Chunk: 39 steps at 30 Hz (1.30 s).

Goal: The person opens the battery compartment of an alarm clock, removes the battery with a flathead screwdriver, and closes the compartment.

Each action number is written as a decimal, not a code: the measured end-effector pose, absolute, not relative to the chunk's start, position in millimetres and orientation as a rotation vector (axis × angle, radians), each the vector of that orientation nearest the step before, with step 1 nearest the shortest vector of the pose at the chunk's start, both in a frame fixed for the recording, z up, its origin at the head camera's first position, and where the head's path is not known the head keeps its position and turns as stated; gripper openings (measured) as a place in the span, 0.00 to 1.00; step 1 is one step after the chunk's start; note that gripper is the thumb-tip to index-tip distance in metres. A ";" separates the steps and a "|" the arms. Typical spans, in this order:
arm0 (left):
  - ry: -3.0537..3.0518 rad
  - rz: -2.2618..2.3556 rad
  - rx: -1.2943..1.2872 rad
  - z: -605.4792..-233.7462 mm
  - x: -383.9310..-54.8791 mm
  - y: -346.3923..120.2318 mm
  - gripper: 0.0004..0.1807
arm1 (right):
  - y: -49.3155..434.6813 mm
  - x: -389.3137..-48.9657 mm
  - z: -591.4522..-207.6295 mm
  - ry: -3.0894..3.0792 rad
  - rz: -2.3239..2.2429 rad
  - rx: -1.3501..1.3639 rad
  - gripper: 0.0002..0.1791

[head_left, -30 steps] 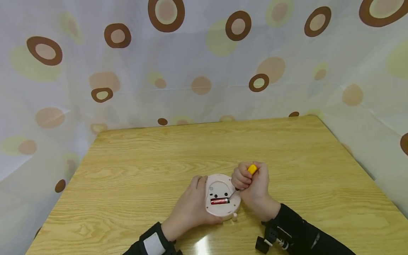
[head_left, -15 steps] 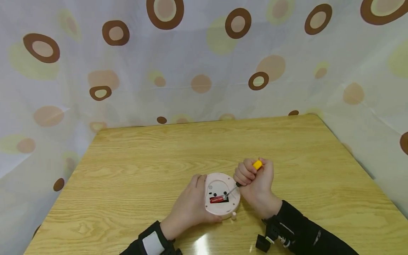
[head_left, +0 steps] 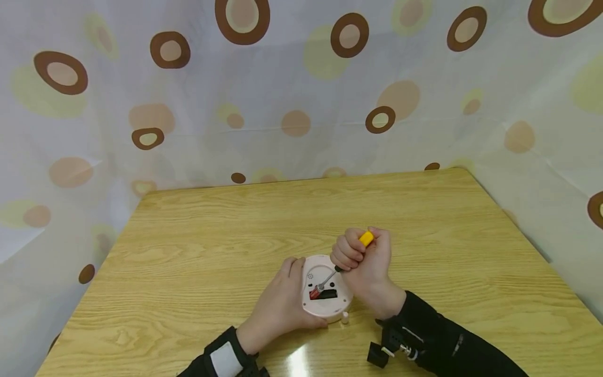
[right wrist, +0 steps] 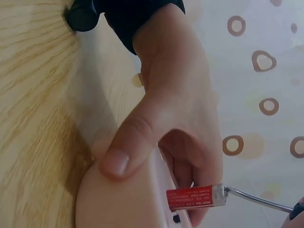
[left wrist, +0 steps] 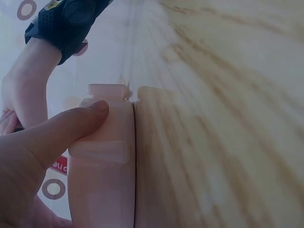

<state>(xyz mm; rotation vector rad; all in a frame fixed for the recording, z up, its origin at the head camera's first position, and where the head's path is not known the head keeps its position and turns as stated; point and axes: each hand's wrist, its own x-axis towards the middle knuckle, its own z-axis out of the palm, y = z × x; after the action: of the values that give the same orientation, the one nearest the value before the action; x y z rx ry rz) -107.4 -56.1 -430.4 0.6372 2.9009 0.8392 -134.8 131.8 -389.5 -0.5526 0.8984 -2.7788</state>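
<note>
A round pink alarm clock (head_left: 332,310) lies back side up on the table, its dark battery slot exposed. My left hand (head_left: 281,306) grips it from the left, thumb on its near side wall. A red battery (head_left: 314,294) is tilted up, one end in the slot's left part and its silver end raised, as the right wrist view shows with the battery (right wrist: 192,196) sticking out. My right hand (head_left: 365,267) holds a screwdriver (head_left: 366,239) in a fist, yellow handle end showing above. The metal shaft's tip is right at the battery's raised end.
The wooden table (head_left: 226,235) extends behind and to both sides. A patterned curtain (head_left: 264,104) hangs behind and beside it. A strapped-on black wrist device (head_left: 393,340) sits low near the right forearm.
The battery, lying flat in the slot earlier, has lifted at its right end and tipped up leftward. My right hand and screwdriver have moved left; the left hand stays on the clock.
</note>
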 end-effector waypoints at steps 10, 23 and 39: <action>2.885 0.837 0.632 -429.8 -107.2 -57.9 0.71 | 114.1 -133.6 -388.9 1.011 -2.763 -0.561 0.21; 2.894 0.853 0.652 -431.5 -107.5 -58.7 0.71 | 108.8 -135.2 -397.0 1.144 -2.753 -0.512 0.22; 2.890 0.844 0.632 -430.7 -107.5 -58.2 0.71 | 108.7 -135.1 -395.8 1.150 -2.737 -0.548 0.22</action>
<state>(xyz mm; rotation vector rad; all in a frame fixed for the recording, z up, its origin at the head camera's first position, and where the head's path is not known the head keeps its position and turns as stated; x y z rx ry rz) -107.5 -58.2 -430.7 0.6324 2.8905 0.8440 -135.1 108.7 -395.8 -0.5484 1.1496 -2.7366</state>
